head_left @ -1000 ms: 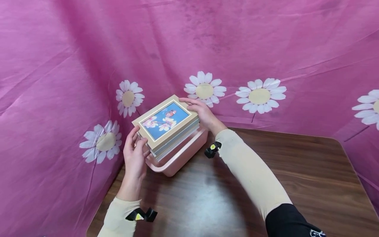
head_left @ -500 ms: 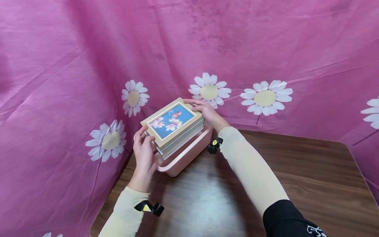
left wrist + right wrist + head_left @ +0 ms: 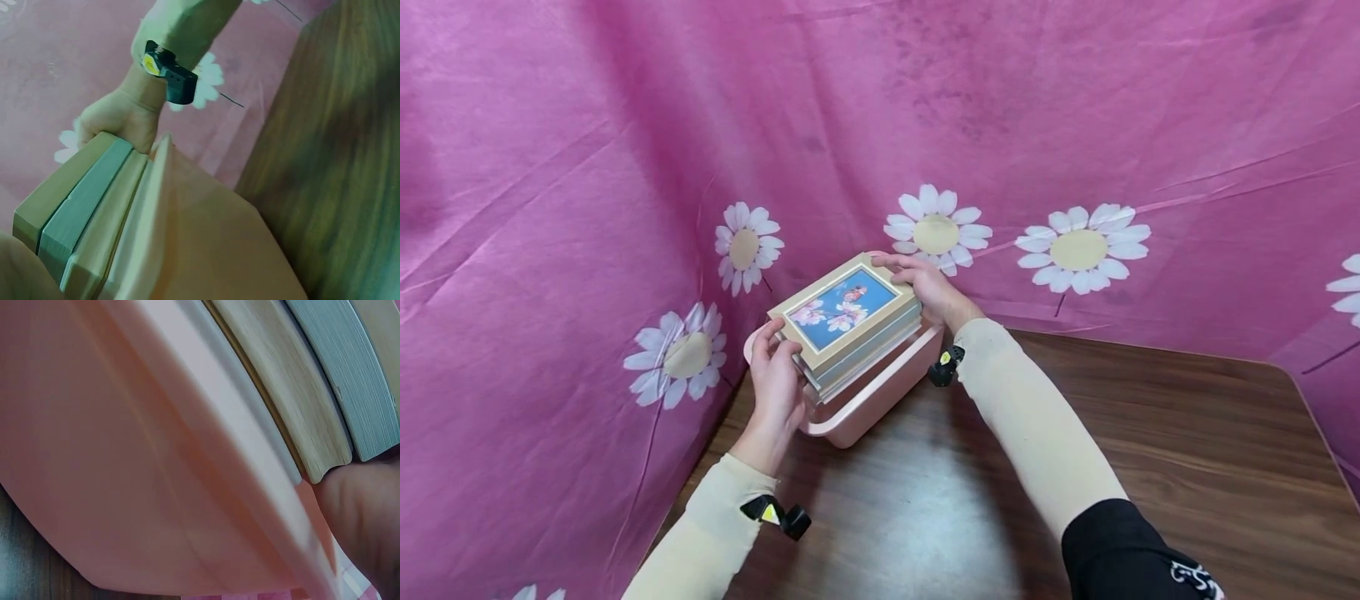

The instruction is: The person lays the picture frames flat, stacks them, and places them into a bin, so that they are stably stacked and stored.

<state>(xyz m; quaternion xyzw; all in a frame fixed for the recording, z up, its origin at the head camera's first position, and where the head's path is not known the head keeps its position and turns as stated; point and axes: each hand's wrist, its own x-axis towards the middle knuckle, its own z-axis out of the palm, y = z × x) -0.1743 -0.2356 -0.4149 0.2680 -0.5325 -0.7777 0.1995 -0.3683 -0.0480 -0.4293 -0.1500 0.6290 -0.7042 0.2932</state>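
Both hands hold a stack of several picture frames over a pink plastic bin [image 3: 880,402]. The top picture frame [image 3: 842,310] is cream-edged, with a butterfly and blossoms on blue. A blue-grey frame [image 3: 87,205] lies below it, then a wood-toned one [image 3: 290,381] and a pale one. My left hand [image 3: 777,385] grips the near left end, thumb and fingers on the top frame's edge. At the far right end my right hand [image 3: 931,290] grips the stack, fingers lying on the top frame. The lowest frames sit close to the bin's rim, and the bin's inside is mostly hidden.
The bin stands on a dark wood-grain table [image 3: 1180,417], near its far left corner. A pink cloth [image 3: 820,125] printed with white daisies [image 3: 1078,248] hangs close behind and to the left. Each wrist wears a black strap with a small camera [image 3: 947,365].
The stack has moved slightly right and down over the bin, with both hands still holding it. More of the bin's left rim shows. The view has also shifted a little.
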